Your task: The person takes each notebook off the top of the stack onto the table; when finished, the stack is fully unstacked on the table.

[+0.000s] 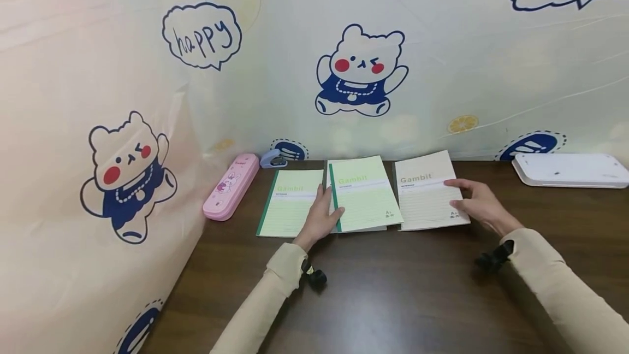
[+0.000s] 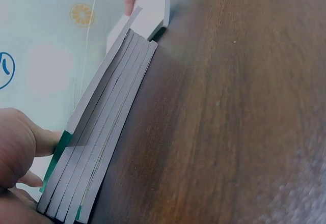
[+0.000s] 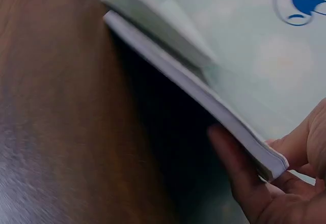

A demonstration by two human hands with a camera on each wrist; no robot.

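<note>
The left hand (image 1: 316, 219) grips a pale-green, green-spined paper notebook (image 1: 368, 195); the right hand (image 1: 481, 204) pinches an off-white paper notebook (image 1: 425, 201).

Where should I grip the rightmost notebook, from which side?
Probably pinch the rightmost notebook by its right edge, coming from the right with the right hand: that edge looks raised off the table, while the middle notebook sits close on its left.

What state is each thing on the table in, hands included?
Pink case: closed
Blue stapler: resting, unheld
Left notebook: closed, lying flat
Middle notebooks: closed, stacked askew
Right notebook: closed, held
White case: lying flat, unheld
Left hand: touching the middle notebooks' left edge
Right hand: pinching the right notebook's right edge
</note>
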